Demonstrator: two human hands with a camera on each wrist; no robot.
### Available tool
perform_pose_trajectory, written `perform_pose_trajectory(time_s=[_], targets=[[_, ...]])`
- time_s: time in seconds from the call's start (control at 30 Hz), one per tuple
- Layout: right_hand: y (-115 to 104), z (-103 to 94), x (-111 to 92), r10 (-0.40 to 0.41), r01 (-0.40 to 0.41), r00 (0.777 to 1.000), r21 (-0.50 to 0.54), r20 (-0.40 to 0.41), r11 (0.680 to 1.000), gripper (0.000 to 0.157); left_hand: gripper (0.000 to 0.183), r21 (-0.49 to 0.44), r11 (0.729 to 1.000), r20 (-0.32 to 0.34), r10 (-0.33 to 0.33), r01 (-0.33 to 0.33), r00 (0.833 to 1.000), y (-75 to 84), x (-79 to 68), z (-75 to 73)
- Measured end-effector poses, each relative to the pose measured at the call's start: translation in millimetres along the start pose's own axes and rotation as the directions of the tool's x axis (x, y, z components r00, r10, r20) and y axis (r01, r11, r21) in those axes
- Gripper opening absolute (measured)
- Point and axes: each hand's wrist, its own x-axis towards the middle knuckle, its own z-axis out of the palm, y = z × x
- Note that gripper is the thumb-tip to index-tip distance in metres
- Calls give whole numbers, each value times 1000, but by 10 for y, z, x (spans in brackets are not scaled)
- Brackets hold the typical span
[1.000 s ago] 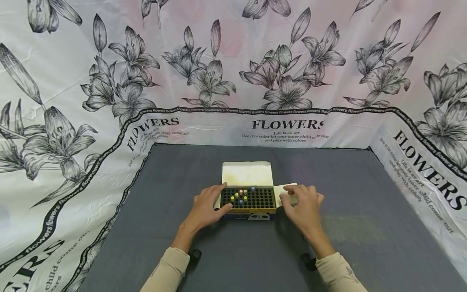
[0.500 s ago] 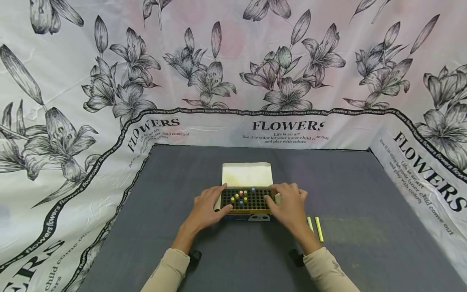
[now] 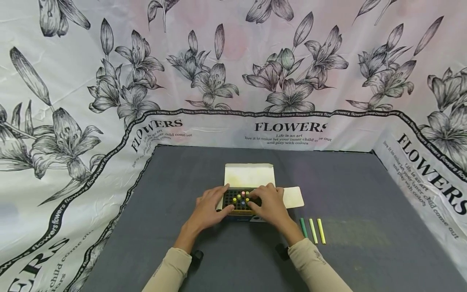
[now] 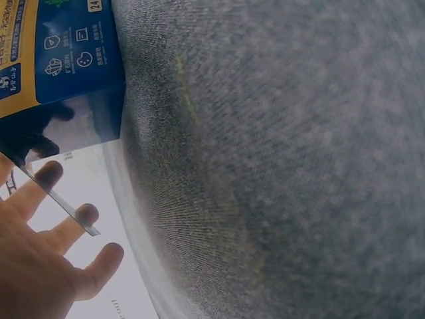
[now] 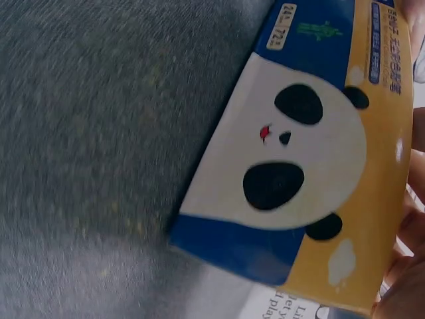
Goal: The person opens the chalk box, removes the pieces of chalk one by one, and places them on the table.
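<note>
A chalk box (image 3: 240, 211) with a black holder full of holes sits in front of me. Several chalk ends, yellow, pink and blue, stick up from it. My left hand (image 3: 208, 206) holds the box's left end, thumb at the front corner and index finger at the back; its other fingers spread beside a thin flap in the left wrist view. Over the holder's right half reaches my right hand (image 3: 270, 203), thumb and index fingertips right at a yellow chalk (image 3: 247, 199). Whether they pinch it I cannot tell. The hand hides the holes on that side.
A green chalk (image 3: 303, 228) and two yellowish chalks, including the outer stick (image 3: 321, 231), lie right of the box on the grey table (image 3: 182, 170). The white lid (image 3: 249, 175) stands open behind, and a side flap (image 3: 293, 197) juts right. Flower-printed cloth (image 3: 233, 81) encloses the table.
My right hand has moved left from the right flap to over the holder, uncovering the flap and the three chalks on the table. The left hand stays on the box.
</note>
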Motion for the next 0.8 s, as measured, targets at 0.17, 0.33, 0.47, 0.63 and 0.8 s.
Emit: perform_pose_trajectory(time_s=[0.17,0.33,0.47,0.63,0.8], targets=[[-19,26,6,7,-7,1000,15,14,1000,15,74,5,1000,18,-9,9,1000,-12,3,16],[-13,40,15,6,-6,1000,27,5,1000,13,72,-9,1000,1,5,-5,1000,-7,-7,7],[-5,41,17,7,-7,1000,44,5,999,12,72,-17,1000,-4,7,-7,1000,-8,-9,4],[7,36,14,7,-7,1000,94,-2,996,11,72,-24,1000,1,3,-3,1000,-12,-7,1],[14,33,10,7,-7,1000,158,3,987,12,73,-30,1000,-1,3,-3,1000,-18,-5,0]])
